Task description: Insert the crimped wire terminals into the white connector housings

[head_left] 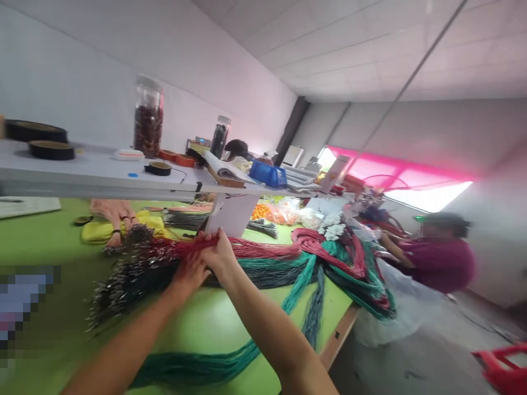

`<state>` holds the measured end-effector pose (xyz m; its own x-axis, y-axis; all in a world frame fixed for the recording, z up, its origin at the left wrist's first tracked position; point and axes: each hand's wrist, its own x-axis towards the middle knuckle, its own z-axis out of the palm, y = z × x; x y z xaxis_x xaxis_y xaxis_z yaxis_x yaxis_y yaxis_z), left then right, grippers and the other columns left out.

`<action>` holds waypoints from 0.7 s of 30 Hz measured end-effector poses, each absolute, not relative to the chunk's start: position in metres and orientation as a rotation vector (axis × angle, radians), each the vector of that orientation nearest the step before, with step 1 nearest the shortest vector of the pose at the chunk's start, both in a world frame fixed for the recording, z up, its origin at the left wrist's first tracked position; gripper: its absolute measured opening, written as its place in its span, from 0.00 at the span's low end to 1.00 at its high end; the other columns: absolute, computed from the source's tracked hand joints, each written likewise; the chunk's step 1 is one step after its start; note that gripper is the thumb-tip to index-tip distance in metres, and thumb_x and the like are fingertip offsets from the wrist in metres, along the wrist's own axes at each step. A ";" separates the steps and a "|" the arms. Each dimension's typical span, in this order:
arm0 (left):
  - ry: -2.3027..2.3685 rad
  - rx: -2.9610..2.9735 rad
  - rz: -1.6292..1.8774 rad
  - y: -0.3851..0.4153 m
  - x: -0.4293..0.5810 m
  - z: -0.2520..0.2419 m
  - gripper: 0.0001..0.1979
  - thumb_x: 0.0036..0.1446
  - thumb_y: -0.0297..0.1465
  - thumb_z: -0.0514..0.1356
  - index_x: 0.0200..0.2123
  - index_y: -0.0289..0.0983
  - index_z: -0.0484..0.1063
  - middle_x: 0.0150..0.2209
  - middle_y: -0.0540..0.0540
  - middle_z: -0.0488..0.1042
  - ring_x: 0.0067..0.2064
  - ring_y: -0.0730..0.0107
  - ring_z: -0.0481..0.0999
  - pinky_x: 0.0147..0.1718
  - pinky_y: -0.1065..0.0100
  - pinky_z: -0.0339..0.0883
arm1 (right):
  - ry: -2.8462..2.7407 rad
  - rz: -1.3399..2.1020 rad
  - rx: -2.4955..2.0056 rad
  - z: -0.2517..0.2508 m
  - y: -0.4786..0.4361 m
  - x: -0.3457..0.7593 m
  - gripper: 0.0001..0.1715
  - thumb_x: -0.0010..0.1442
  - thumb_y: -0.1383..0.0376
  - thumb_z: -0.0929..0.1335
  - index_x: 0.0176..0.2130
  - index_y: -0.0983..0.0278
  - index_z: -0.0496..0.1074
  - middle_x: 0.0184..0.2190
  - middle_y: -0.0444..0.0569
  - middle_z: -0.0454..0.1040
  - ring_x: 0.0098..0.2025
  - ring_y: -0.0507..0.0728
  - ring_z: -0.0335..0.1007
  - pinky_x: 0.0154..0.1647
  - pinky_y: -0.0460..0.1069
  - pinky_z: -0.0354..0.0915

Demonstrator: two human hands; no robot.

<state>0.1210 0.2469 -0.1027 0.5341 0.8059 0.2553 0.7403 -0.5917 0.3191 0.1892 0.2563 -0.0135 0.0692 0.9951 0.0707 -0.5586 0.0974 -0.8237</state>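
A thick bundle of red wires [263,249] runs across the green table, its metal-tipped ends fanned to the left. My right hand [218,253] is closed around it near those ends. Right beside it, my left hand [191,269] grips the red wires too, a little blurred and with its fingers partly hidden. Below them lie bundles of dark wires [247,277] and green wires [267,265], with a mass of dark wire ends [119,291] to the left of my hands. A loose green strand [197,367] stretches along the near side of the table.
Above the table, a white shelf [94,178] bears tape rolls [51,150], jars [148,118] and a blue bin [267,174]. Yellow wires [96,232] lie at the back left. A person in a purple shirt [438,263] works at the right, past the table's wooden edge [340,336].
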 end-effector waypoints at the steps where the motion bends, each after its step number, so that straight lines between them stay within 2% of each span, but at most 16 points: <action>1: 1.382 2.560 0.592 0.258 0.118 -0.107 0.23 0.58 0.31 0.50 0.56 0.30 0.64 0.58 0.32 0.66 0.62 0.48 0.58 0.60 0.50 0.47 | -0.753 1.330 -0.708 -0.001 0.246 0.199 0.28 0.64 0.58 0.59 0.16 0.61 0.48 0.08 0.36 0.52 0.15 0.51 0.59 0.31 0.52 0.67; 3: 1.486 2.484 0.635 0.274 0.107 -0.116 0.26 0.58 0.34 0.49 0.58 0.30 0.62 0.59 0.32 0.64 0.63 0.44 0.54 0.60 0.45 0.42 | -0.696 1.313 -0.654 0.033 0.218 0.228 0.29 0.65 0.60 0.58 0.16 0.61 0.46 0.08 0.35 0.48 0.13 0.49 0.54 0.30 0.50 0.67; 6: 1.578 2.387 0.650 0.286 0.092 -0.127 0.30 0.56 0.40 0.51 0.58 0.30 0.62 0.61 0.30 0.60 0.64 0.36 0.47 0.58 0.36 0.32 | -0.646 1.229 -0.504 0.097 0.165 0.285 0.28 0.67 0.66 0.57 0.17 0.62 0.46 0.09 0.34 0.49 0.12 0.46 0.50 0.29 0.45 0.66; 8: 1.595 2.341 0.645 0.287 0.090 -0.128 0.32 0.54 0.42 0.52 0.57 0.27 0.62 0.61 0.27 0.59 0.64 0.34 0.45 0.57 0.35 0.29 | -0.612 1.100 -0.185 0.129 0.133 0.320 0.27 0.68 0.69 0.55 0.18 0.62 0.46 0.10 0.33 0.49 0.12 0.45 0.51 0.29 0.44 0.66; 10: 1.556 2.316 0.642 0.284 0.092 -0.122 0.31 0.54 0.41 0.52 0.56 0.26 0.63 0.61 0.28 0.59 0.65 0.37 0.46 0.58 0.38 0.31 | -0.617 1.055 -0.100 0.141 0.112 0.341 0.27 0.69 0.68 0.55 0.18 0.62 0.46 0.10 0.33 0.48 0.12 0.45 0.52 0.29 0.44 0.66; 12: 1.465 2.298 0.632 0.278 0.094 -0.108 0.28 0.56 0.40 0.50 0.54 0.28 0.66 0.60 0.30 0.63 0.63 0.42 0.52 0.60 0.44 0.38 | -0.608 1.084 -0.156 0.130 0.104 0.346 0.27 0.69 0.66 0.56 0.19 0.62 0.46 0.10 0.33 0.48 0.13 0.45 0.52 0.29 0.44 0.66; 15: 1.259 2.251 0.579 0.262 0.087 -0.068 0.30 0.61 0.42 0.39 0.55 0.30 0.65 0.53 0.35 0.72 0.56 0.53 0.67 0.55 0.53 0.58 | -0.536 1.219 -0.308 0.088 0.112 0.327 0.27 0.68 0.62 0.57 0.19 0.62 0.44 0.11 0.33 0.48 0.14 0.46 0.53 0.31 0.45 0.66; 18: 1.031 2.214 0.522 0.242 0.069 -0.016 0.34 0.63 0.41 0.27 0.60 0.28 0.57 0.55 0.38 0.70 0.54 0.64 0.70 0.51 0.62 0.63 | -0.505 1.387 -0.418 0.041 0.132 0.288 0.28 0.69 0.60 0.54 0.19 0.62 0.42 0.11 0.34 0.46 0.16 0.47 0.51 0.34 0.47 0.66; 19: 0.964 2.213 0.485 0.236 0.062 -0.001 0.34 0.63 0.42 0.28 0.61 0.31 0.56 0.56 0.41 0.70 0.54 0.66 0.70 0.51 0.64 0.63 | -0.539 1.421 -0.470 0.027 0.140 0.274 0.28 0.69 0.60 0.52 0.19 0.62 0.41 0.12 0.35 0.45 0.16 0.47 0.50 0.35 0.47 0.66; 20: 0.910 2.219 0.437 0.231 0.057 0.010 0.32 0.63 0.45 0.33 0.60 0.35 0.57 0.56 0.44 0.70 0.53 0.67 0.71 0.50 0.66 0.64 | -0.620 1.414 -0.552 0.014 0.148 0.260 0.28 0.69 0.59 0.51 0.19 0.62 0.40 0.12 0.35 0.43 0.16 0.47 0.49 0.36 0.47 0.66; 21: 0.878 2.232 0.375 0.225 0.052 0.017 0.29 0.60 0.48 0.44 0.58 0.39 0.61 0.55 0.47 0.71 0.52 0.66 0.71 0.49 0.67 0.64 | -0.729 1.375 -0.651 0.002 0.157 0.247 0.29 0.69 0.57 0.51 0.19 0.63 0.39 0.12 0.35 0.43 0.17 0.47 0.48 0.37 0.48 0.66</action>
